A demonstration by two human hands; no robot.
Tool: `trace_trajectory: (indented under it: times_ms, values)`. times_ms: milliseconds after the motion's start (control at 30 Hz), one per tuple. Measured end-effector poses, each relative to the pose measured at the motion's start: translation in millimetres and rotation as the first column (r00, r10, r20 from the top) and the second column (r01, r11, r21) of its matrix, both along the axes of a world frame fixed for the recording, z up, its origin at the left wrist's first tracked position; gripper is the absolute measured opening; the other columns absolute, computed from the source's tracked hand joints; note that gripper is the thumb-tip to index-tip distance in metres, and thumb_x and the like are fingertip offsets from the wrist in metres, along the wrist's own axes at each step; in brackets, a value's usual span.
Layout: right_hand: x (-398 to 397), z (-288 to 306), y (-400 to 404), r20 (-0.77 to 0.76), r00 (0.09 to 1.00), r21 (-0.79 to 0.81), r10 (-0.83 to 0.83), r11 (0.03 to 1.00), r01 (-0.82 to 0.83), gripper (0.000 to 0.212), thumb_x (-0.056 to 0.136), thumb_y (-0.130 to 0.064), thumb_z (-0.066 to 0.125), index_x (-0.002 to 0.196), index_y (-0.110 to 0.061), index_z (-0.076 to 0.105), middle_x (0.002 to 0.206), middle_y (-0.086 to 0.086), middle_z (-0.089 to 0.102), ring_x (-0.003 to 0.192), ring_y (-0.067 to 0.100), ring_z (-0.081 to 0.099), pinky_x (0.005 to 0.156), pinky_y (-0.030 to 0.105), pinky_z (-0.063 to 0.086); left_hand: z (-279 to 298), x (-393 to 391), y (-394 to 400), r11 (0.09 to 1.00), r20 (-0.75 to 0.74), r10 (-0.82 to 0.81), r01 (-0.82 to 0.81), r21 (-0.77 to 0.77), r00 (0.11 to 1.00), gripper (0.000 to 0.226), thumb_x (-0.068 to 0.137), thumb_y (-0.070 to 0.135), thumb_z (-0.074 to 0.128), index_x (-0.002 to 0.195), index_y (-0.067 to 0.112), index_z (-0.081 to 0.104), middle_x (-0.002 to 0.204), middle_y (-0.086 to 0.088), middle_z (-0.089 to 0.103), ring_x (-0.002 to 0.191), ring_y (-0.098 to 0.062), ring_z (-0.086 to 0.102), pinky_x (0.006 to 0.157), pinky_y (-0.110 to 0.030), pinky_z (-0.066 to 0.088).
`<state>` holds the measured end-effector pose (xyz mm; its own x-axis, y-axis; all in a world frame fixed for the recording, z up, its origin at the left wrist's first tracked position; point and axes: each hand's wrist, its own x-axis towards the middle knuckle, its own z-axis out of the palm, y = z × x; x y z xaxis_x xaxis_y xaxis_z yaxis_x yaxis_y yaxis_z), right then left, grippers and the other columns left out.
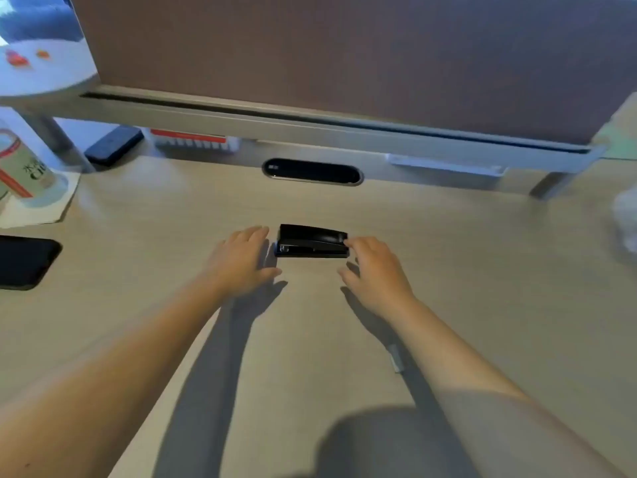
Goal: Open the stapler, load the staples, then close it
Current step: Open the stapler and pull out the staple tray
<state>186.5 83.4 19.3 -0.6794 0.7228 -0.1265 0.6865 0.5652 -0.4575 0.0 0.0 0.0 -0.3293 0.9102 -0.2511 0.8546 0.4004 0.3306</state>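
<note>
A small black stapler (310, 241) lies closed on the light wooden desk (482, 270), its long side towards me. My left hand (241, 260) hovers just left of it, fingers spread, holding nothing. My right hand (374, 270) is at the stapler's right end, fingertips at or touching that end, with nothing gripped. A short silver strip that looks like staples (396, 358) lies on the desk beside my right forearm.
A grey monitor riser (310, 129) and a brown partition stand behind the stapler, with a black cable grommet (312, 171) in the desk. A can (20, 167) on paper, a black phone (24, 262) and a dark box (113, 144) sit at the left. Something white (625, 222) is at the right edge.
</note>
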Motion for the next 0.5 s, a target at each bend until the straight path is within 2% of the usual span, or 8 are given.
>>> trace_trajectory:
  times_ms: [167, 333, 500]
  values:
    - [-49.9, -18.4, 13.3, -0.079, 0.997, 0.066, 0.0, 0.998, 0.005, 0.049, 0.083, -0.023, 0.055, 0.127, -0.012, 0.037, 0.132, 0.011, 0.046, 0.121, 0.028, 0.038, 0.103, 0.036, 0.029, -25.7, -28.4, 18.7, 0.991, 0.139, 0.073, -0.087, 0.101, 0.988, 0.077, 0.073, 0.04, 0.064, 0.136, 0.014, 0.028, 0.147, -0.01, 0.033, 0.135, -0.027, 0.026, 0.111, -0.039, 0.026]
    - [-79.2, -35.1, 19.8, -0.088, 0.996, 0.029, 0.001, 1.0, 0.001, 0.055, 0.082, -0.028, 0.058, 0.131, -0.017, 0.034, 0.135, 0.008, 0.047, 0.125, 0.028, 0.035, 0.107, 0.038, 0.023, -44.1, -31.1, 32.5, 0.971, 0.216, 0.056, -0.104, 0.213, 0.975, 0.065, 0.064, 0.035, 0.072, 0.124, 0.021, 0.05, 0.139, -0.012, 0.043, 0.132, -0.027, 0.03, 0.108, -0.038, 0.025]
    - [-88.0, -41.9, 21.3, -0.167, 0.985, -0.003, -0.045, 0.999, 0.046, 0.035, 0.08, -0.025, 0.059, 0.114, -0.022, 0.052, 0.117, 0.006, 0.057, 0.113, 0.026, 0.042, 0.097, 0.035, 0.021, -55.4, -29.8, 34.8, 0.936, 0.228, 0.045, -0.12, 0.331, 0.973, 0.043, 0.063, 0.028, 0.074, 0.103, 0.017, 0.067, 0.129, -0.013, 0.054, 0.127, -0.028, 0.039, 0.104, -0.038, 0.028]
